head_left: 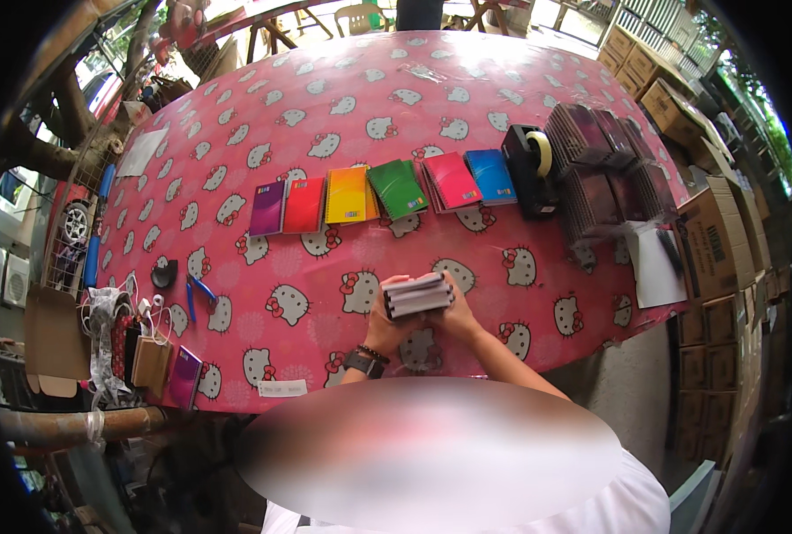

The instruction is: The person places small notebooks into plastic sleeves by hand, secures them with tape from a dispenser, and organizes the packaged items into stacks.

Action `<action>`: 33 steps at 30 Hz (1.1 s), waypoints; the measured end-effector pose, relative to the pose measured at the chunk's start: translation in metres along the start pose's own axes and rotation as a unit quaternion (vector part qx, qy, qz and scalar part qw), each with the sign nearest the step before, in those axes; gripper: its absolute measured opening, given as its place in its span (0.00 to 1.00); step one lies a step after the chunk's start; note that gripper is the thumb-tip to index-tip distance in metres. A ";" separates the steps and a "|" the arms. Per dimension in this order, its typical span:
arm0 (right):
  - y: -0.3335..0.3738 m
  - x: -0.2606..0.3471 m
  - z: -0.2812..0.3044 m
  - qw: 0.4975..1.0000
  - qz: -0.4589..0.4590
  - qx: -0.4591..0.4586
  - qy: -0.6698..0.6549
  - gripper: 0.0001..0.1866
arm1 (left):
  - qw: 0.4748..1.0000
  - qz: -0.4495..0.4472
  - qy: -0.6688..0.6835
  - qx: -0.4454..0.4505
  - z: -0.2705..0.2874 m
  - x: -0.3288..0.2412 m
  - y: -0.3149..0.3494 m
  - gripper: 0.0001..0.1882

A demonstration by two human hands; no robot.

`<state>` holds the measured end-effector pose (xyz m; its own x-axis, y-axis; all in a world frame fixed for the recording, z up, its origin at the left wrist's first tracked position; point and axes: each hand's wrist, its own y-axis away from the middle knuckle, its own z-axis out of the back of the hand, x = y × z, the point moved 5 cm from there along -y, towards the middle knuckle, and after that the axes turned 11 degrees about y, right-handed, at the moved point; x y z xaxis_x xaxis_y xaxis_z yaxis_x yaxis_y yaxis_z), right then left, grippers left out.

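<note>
Both hands grasp one small stack of notebooks [418, 295], held just above the tabletop [324, 267]: left hand [387, 327] under its near-left corner, right hand [456, 313] at its right side. Beyond the hands, six coloured notebooks [396, 189] lie in a row; judged laid out already. Right of these stand a tape dispenser [529, 169] and dark stacks [609, 169], apparently unprocessed.

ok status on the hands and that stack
Left hand and right hand both clamp small stack of notebooks, just above the table. Row of coloured notebooks lies beyond, apart.

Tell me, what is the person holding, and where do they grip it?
Both hands, left hand and right hand, grip a small stack of notebooks by its near edge.
</note>
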<state>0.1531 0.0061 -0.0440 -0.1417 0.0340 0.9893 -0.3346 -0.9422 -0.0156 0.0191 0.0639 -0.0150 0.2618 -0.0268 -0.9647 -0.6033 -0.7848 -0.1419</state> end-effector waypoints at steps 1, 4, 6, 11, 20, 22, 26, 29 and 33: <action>-0.004 0.004 0.002 1.000 0.003 0.002 0.016 0.35 | 0.999 0.015 0.043 0.000 0.001 0.001 -0.004 0.35; -0.006 0.016 0.001 0.999 0.045 0.011 0.017 0.35 | 0.995 0.008 0.096 -0.012 0.002 -0.006 -0.001 0.32; -0.003 0.009 -0.001 0.999 0.034 0.031 -0.023 0.33 | 0.999 0.018 0.012 -0.023 0.008 0.007 0.004 0.30; -0.007 0.037 0.010 0.984 0.034 0.145 0.094 0.26 | 0.996 -0.039 -0.079 -0.021 0.008 -0.019 0.000 0.26; -0.137 0.072 0.084 0.777 0.180 0.001 0.603 0.27 | 0.957 0.201 0.189 -0.087 0.021 -0.016 0.012 0.23; -0.158 0.064 0.084 0.714 0.126 0.011 0.689 0.30 | 0.963 0.211 0.125 -0.112 0.033 0.009 0.023 0.25; -0.172 0.043 0.083 0.713 0.076 0.076 0.693 0.34 | 0.965 0.207 0.081 -0.140 0.033 0.018 0.028 0.25; -0.164 0.036 0.076 0.725 0.113 0.011 0.679 0.35 | 0.969 0.189 0.078 -0.141 0.035 0.020 0.030 0.24; -0.157 0.026 0.088 0.744 0.120 -0.026 0.657 0.33 | 0.972 0.182 0.066 -0.134 0.035 0.019 0.029 0.24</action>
<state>0.2839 0.1253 -0.0031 -0.9798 0.1965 -0.0378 -0.1846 -0.9606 -0.2080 -0.0196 0.0623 -0.0448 0.1732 -0.3978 -0.9010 -0.4610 -0.8412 0.2827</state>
